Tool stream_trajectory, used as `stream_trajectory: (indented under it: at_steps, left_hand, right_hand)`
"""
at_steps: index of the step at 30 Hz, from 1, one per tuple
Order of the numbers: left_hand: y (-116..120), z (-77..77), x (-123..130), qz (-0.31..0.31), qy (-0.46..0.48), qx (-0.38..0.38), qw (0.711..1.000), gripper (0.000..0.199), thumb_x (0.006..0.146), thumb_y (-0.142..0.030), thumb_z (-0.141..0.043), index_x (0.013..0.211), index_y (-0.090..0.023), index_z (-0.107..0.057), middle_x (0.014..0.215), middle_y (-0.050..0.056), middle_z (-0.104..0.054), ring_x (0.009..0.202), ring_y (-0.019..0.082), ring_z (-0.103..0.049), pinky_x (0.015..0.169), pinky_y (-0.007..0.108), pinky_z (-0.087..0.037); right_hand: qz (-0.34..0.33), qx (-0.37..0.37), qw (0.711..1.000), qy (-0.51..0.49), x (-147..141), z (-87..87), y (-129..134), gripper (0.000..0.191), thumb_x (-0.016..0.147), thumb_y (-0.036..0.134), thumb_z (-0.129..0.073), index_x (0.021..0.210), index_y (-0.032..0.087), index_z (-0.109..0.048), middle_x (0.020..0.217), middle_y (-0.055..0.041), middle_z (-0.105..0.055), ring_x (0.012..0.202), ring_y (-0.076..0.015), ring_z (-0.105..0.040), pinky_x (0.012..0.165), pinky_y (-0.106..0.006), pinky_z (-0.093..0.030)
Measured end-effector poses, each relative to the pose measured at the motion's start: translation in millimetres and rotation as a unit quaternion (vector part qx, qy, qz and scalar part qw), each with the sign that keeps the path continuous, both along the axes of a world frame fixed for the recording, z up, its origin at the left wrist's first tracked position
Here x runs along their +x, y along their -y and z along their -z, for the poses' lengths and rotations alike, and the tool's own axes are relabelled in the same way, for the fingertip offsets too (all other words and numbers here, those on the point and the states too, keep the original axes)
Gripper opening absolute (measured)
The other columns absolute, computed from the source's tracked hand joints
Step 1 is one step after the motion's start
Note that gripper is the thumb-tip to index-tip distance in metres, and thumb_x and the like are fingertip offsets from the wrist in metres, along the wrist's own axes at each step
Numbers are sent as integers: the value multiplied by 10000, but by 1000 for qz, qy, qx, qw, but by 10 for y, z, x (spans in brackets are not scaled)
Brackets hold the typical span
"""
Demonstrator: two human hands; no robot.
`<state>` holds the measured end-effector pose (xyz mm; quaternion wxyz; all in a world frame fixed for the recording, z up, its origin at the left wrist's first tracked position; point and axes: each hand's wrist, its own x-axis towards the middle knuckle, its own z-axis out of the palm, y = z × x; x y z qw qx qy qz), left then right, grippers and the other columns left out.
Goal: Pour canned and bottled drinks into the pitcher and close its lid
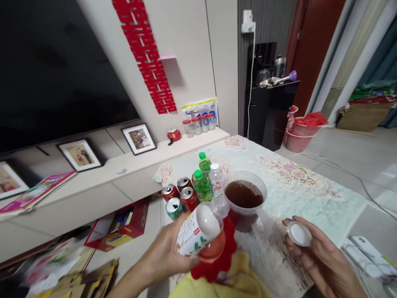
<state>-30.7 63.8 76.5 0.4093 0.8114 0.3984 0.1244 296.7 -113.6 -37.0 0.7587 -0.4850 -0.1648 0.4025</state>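
Note:
My left hand [175, 244] is closed around a see-through plastic bottle [198, 231] with a white label, tilted so its uncapped mouth points up and right. The neck is close to a plastic tub [262, 188] of dark brown liquid; I cannot tell if they touch. My right hand [322, 252], to the right of the tub, pinches a round white cap [299, 234]. Under the bottle are a reddish bowl [214, 248] and a red scalloped mat [228, 252]. Beyond my left hand stand several opened drink cans [189, 198], two green-capped bottles [203, 186] and a white-capped bottle [216, 178].
A pale floral cloth [310, 198] covers the table. A yellow cloth [229, 281] and a crumpled see-through plastic bag [266, 248] lie at its near side. The TV cabinet [124, 178] bears framed photos and jars [200, 124]. A red box [120, 231] sits on the floor.

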Motion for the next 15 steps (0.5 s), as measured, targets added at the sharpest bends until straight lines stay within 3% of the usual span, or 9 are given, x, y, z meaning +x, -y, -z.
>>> stream_trajectory:
  at_steps: [3,5,7,10,15]
  left_hand:
    - [284,259,-23,-17,31,-79,996,582,573,-207,-728,1141,-200,-601,929,-16,-713,818,214,-664,689,274,-534]
    - [434,365,-24,-25,22,-111,993,558,548,-168,-724,1095,-192,-618,921,-16,-715,796,206,-659,675,269,-533]
    - [550,417,-32,-22,17,-116,993,575,539,-145,-720,1105,-198,-632,945,-20,-731,790,200,-662,691,268,-540]
    - [665,405,-73,2,37,-113,993,660,559,-145,-713,1211,-223,-645,985,-33,-756,808,203,-679,742,269,-558]
    - [776,331,-209,21,60,-108,992,641,615,-172,-682,1252,-250,-686,1006,-37,-795,863,235,-738,769,275,-577]
  right_hand:
    - [-65,-20,971,230,-287,-464,108,365,868,449,-799,1196,291,-812,1287,-116,-780,942,-259,-798,791,-305,-670]
    - [-83,-3,901,427,-484,-774,60,315,916,367,-764,1228,336,-792,1301,-73,-768,1106,-252,-765,852,-271,-650]
    - [-94,28,821,563,-654,-1010,-38,356,940,287,-736,1293,333,-742,1239,-57,-780,1096,-218,-760,855,-254,-643]
    - [-124,60,753,644,-827,-1206,-151,381,978,242,-693,1353,302,-665,1225,-53,-768,1095,-181,-749,910,-243,-622]
    - [-229,70,693,680,-986,-1367,-135,409,1038,201,-593,1432,310,-564,1293,-56,-707,1173,-154,-710,956,-223,-592]
